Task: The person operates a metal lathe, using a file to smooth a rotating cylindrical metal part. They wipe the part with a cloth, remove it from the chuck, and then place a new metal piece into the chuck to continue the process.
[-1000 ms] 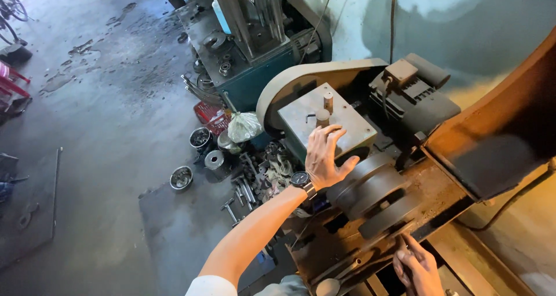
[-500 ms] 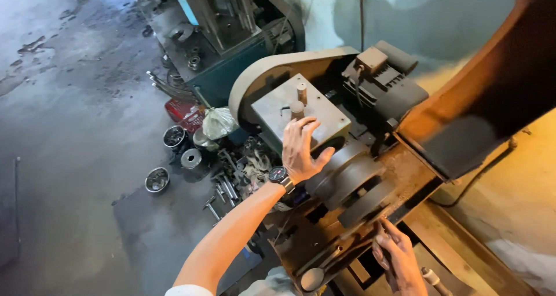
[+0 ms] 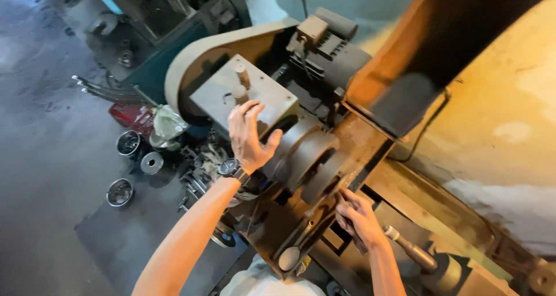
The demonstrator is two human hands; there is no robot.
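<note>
From the head view, we are looking down on an old lathe (image 3: 347, 151) with both arms stretched out over it.

Our left hand (image 3: 248, 136) rests open on the edge of the grey gearbox cover (image 3: 243, 99), fingers spread over its top and thumb hooked toward the stepped pulley (image 3: 307, 157). It presses on the cover and grips nothing. A watch (image 3: 230, 168) sits on that wrist. 2 short knobs (image 3: 240, 81) stand on the cover just beyond the fingertips, untouched.

Our right hand (image 3: 359, 218) is lower down, fingers curled against the dark edge of the lathe body just below the pulley. We cannot tell whether it closes on a lever or only touches the metal there. A handle (image 3: 408, 249) lies just beside it, not held.

We judge the work as early: no workpiece shows, and the hands look set on the machine, not turning anything.

On the floor (image 3: 46, 157), left of the lathe, lie round metal parts (image 3: 130, 157), a white bag (image 3: 168, 125) and loose tools (image 3: 197, 174), well apart from both hands.
</note>
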